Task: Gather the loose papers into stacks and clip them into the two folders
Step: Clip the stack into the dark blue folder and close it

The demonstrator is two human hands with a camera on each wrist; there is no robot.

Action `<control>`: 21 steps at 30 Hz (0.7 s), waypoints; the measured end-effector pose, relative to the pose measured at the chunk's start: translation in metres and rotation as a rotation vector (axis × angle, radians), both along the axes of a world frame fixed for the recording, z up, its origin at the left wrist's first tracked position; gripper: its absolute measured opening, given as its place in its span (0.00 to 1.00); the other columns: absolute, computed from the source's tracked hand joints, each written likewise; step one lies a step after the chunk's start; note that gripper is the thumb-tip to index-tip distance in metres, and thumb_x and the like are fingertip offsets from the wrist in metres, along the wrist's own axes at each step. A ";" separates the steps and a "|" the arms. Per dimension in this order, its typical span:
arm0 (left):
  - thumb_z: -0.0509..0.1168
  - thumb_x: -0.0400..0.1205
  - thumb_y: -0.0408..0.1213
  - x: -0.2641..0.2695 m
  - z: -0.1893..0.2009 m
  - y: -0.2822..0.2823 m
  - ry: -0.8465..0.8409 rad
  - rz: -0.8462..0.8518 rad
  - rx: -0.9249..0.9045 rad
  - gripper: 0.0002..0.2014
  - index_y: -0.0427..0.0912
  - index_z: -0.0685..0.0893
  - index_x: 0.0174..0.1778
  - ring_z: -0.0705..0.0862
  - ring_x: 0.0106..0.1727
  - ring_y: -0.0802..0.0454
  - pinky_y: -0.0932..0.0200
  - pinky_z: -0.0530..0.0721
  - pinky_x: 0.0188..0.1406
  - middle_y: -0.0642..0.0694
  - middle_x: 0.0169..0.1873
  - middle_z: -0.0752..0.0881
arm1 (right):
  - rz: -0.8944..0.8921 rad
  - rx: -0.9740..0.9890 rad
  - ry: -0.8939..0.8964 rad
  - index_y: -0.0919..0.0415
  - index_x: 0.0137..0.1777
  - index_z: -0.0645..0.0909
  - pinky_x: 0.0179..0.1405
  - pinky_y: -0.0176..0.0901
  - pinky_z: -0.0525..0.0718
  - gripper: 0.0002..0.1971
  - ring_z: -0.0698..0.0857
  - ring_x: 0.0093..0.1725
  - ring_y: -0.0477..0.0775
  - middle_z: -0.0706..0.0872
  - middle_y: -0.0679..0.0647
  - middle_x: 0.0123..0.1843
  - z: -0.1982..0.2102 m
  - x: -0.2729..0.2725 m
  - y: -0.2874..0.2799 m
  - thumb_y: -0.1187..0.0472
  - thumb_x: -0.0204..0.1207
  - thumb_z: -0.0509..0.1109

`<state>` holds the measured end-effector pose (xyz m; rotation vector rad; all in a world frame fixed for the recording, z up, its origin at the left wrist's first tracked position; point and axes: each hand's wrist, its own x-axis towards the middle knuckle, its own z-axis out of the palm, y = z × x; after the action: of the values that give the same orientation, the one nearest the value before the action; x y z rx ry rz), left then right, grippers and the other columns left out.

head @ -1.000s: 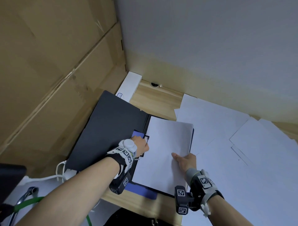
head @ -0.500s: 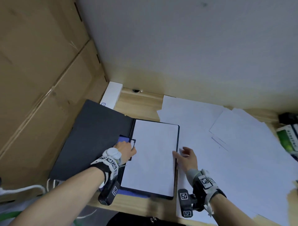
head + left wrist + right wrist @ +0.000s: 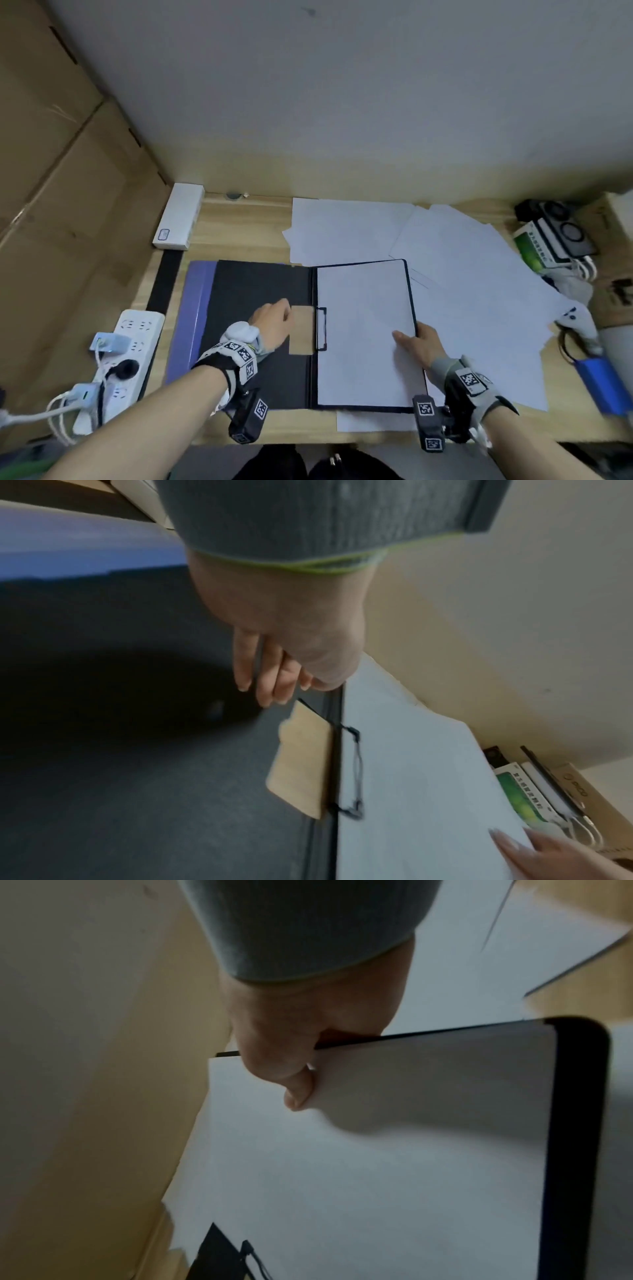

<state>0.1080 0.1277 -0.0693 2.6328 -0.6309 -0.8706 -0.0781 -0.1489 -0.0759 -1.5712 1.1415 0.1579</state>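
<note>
The right hand (image 3: pixel 419 344) pinches the open folder (image 3: pixel 260 291) and its paper stack (image 3: pixel 363 329) at the edge, fingers hidden underneath, while the left hand (image 3: pixel 272 320) hangs relaxed, holding nothing

Hardly any readable text
Brown cardboard box (image 3: pixel 578 791) bears a printed logo, letters too blurred to spell; green-and-white box (image 3: pixel 520 796) carries small characters (illegible); wrist straps (image 3: pixel 239 356) show square black-and-white code tags.

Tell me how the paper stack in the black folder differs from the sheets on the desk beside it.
The paper stack lies squared up inside the black folder; the loose sheets lie fanned and overlapping at angles on the desk. The right hand grips the stack's edge; the sheets go untouched. Both are white and look blank.
</note>
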 end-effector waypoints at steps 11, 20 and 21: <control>0.74 0.72 0.46 -0.013 -0.016 0.019 -0.005 0.659 0.261 0.36 0.31 0.67 0.69 0.68 0.72 0.33 0.41 0.70 0.68 0.33 0.71 0.68 | -0.159 -0.101 0.097 0.63 0.50 0.84 0.45 0.57 0.88 0.11 0.87 0.39 0.60 0.90 0.61 0.44 -0.033 -0.057 -0.041 0.63 0.68 0.77; 0.51 0.87 0.46 0.018 0.056 -0.004 0.104 0.782 -0.321 0.24 0.33 0.82 0.36 0.80 0.40 0.39 0.52 0.73 0.40 0.37 0.36 0.82 | -0.145 0.007 0.138 0.55 0.31 0.71 0.33 0.45 0.68 0.16 0.71 0.32 0.53 0.73 0.56 0.30 -0.021 -0.061 -0.060 0.56 0.57 0.79; 0.53 0.87 0.46 0.019 0.067 -0.013 0.199 0.769 -0.436 0.25 0.37 0.82 0.30 0.80 0.33 0.41 0.57 0.75 0.33 0.41 0.30 0.82 | -0.127 0.030 0.132 0.56 0.32 0.71 0.33 0.44 0.68 0.16 0.71 0.31 0.53 0.73 0.57 0.31 -0.016 -0.060 -0.059 0.57 0.58 0.78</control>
<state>0.1267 0.1147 -0.0027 2.0788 0.2297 -0.6369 -0.1382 -0.2079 -0.0921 -1.4737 1.3323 0.1955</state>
